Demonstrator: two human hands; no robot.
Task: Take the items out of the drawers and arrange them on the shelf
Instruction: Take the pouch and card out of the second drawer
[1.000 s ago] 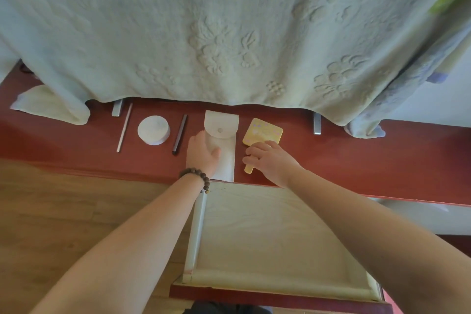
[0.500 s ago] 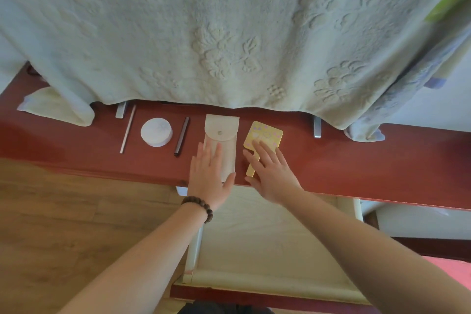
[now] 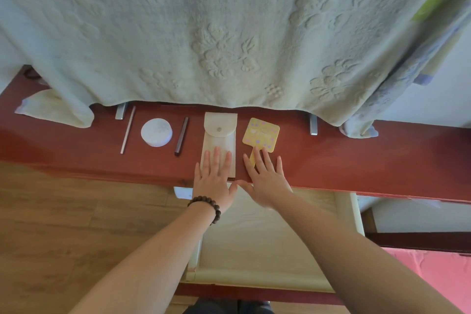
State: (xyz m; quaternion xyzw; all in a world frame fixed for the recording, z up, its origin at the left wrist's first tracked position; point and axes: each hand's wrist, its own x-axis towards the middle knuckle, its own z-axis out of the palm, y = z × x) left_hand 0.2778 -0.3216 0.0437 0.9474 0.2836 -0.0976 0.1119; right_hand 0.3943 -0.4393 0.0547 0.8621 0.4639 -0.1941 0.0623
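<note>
Both hands are seen flat and open, fingers spread, nothing gripped. The left hand, with a dark wooden bead bracelet at the wrist, is laid palm down over the lower end of the cream fabric pouch with a snap-button flap. The right hand is spread just beside it, its fingertips laid over the handle of the small yellow square hand mirror with purple dots; the two thumbs almost touch. Pouch and mirror are set side by side on the long red-brown wooden shelf. Further left on the same shelf, a dark slim pen-like stick, a round white compact case and a thin silver rod are lined up, each apart from the next. Below the forearms, the pulled-out drawer with a cream lining is seen open, with nothing visible inside where it is not hidden by the arms. Behind the shelf, a pale green embossed blanket is draped down, its hem reaching the shelf's back edge. Wood-grain flooring is visible to the left.
</note>
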